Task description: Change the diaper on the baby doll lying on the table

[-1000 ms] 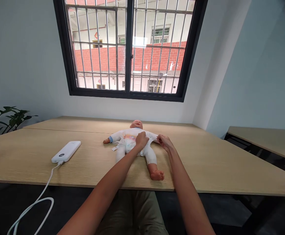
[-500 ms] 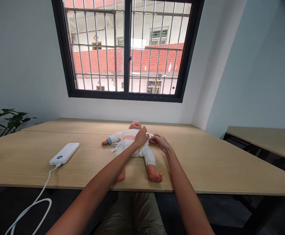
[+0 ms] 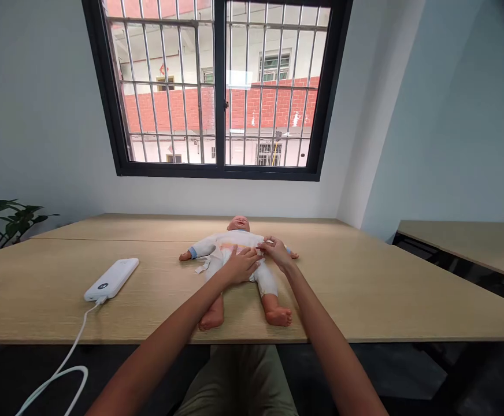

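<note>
A baby doll (image 3: 240, 224) in a white outfit with blue cuffs and a faint coloured print lies on its back on the table, head toward the window and bare feet toward me. My left hand (image 3: 240, 267) rests on the doll's belly, fingers stretched out and apart. At the doll's side, on the right, my right hand (image 3: 277, 252) has thumb and fingers pinched together at the white outfit (image 3: 217, 245); the exact bit of cloth between the fingertips is too small to make out. A loose white strip (image 3: 200, 268) sticks out at the doll's other side.
On the left of the wooden table (image 3: 364, 289) lies a white power bank (image 3: 112, 279), its white cable (image 3: 76, 341) hanging over the front edge. A plant (image 3: 13, 219) stands at far left. Behind are a barred window (image 3: 221, 171) and, to the right, another table (image 3: 464, 245).
My left hand has come down from the doll's chest to its belly, its fingers opening out. My right hand has shifted slightly left, over the doll's side. The view has moved slightly.
</note>
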Action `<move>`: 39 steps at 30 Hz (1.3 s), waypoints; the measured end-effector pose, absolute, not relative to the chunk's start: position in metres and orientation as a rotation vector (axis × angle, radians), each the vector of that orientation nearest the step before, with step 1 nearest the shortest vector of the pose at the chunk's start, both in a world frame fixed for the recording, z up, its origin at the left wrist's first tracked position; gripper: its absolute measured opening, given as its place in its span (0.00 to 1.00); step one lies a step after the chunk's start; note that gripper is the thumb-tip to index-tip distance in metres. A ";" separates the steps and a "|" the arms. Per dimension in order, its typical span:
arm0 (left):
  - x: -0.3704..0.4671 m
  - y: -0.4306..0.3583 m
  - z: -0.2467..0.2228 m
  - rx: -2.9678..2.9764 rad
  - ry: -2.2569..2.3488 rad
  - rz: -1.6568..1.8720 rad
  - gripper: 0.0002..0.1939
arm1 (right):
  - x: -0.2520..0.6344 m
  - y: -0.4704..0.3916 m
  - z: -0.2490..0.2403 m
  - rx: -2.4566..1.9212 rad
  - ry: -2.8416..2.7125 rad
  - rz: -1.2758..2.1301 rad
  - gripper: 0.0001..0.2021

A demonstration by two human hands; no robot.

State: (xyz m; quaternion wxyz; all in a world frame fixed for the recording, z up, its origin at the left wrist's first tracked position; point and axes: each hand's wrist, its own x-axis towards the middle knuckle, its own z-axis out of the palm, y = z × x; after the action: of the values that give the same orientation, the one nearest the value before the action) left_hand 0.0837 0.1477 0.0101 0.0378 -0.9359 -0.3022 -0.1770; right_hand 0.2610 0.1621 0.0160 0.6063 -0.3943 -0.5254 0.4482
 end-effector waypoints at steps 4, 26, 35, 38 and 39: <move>0.084 0.145 0.008 -2.823 -0.885 -0.541 0.21 | 0.242 0.169 0.008 -0.945 -1.258 0.933 0.17; 0.082 0.146 0.001 -2.794 -0.885 -0.824 0.15 | 0.227 0.172 -0.004 -1.157 -1.431 0.630 0.15; 0.063 0.145 0.010 -2.690 -1.075 -0.973 0.20 | 0.239 0.172 0.007 -0.980 -0.997 0.737 0.13; 0.060 0.148 0.010 -2.654 -1.129 -0.948 0.22 | 0.244 0.174 0.008 -0.990 -0.920 0.686 0.10; 0.060 0.149 0.010 -2.655 -1.141 -0.942 0.22 | 0.245 0.175 0.008 -0.995 -0.908 0.676 0.10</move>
State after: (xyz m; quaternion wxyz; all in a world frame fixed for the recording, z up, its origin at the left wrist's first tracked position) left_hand 0.0598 0.1494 0.0100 0.0509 -0.8724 -0.3749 -0.3094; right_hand 0.2445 0.1750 0.0080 0.7292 -0.4518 -0.4124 0.3067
